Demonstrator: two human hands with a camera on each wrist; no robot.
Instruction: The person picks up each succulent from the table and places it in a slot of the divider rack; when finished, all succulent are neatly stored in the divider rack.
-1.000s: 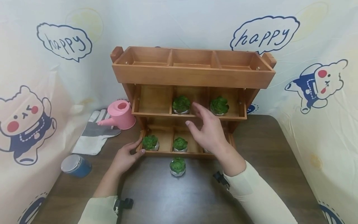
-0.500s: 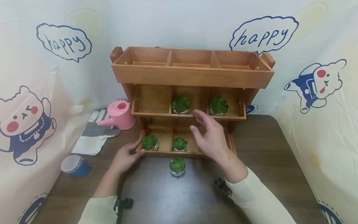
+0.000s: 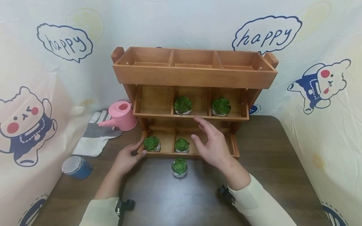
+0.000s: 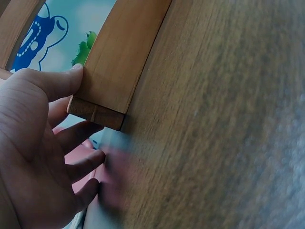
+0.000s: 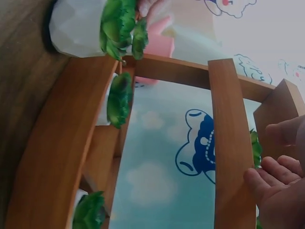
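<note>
A three-tier wooden plant shelf (image 3: 195, 78) stands on the table. My left hand (image 3: 127, 159) holds the left front corner of its lowest tray, thumb on the front face and a finger behind, as the left wrist view shows. My right hand (image 3: 213, 144), fingers extended and holding nothing, hovers before the right part of that tray. Small potted succulents fill several compartments: middle tier centre (image 3: 183, 105) and right (image 3: 221, 106), lowest tray left (image 3: 151, 143) and centre (image 3: 182, 145). The lowest right succulent (image 5: 90, 210) shows only in the right wrist view. Another succulent (image 3: 179, 168) sits on the table in front.
Left of the shelf, a pink watering can (image 3: 123, 116) stands by a folded grey-and-white cloth (image 3: 97, 135). A blue jar with a silvery lid (image 3: 77, 167) is nearer the front left. The printed backdrop (image 3: 181, 25) surrounds the wooden table (image 3: 271, 147).
My right hand has drawn down and slightly right, from before the middle tier to before the lowest one. The left hand and the succulents have stayed put.
</note>
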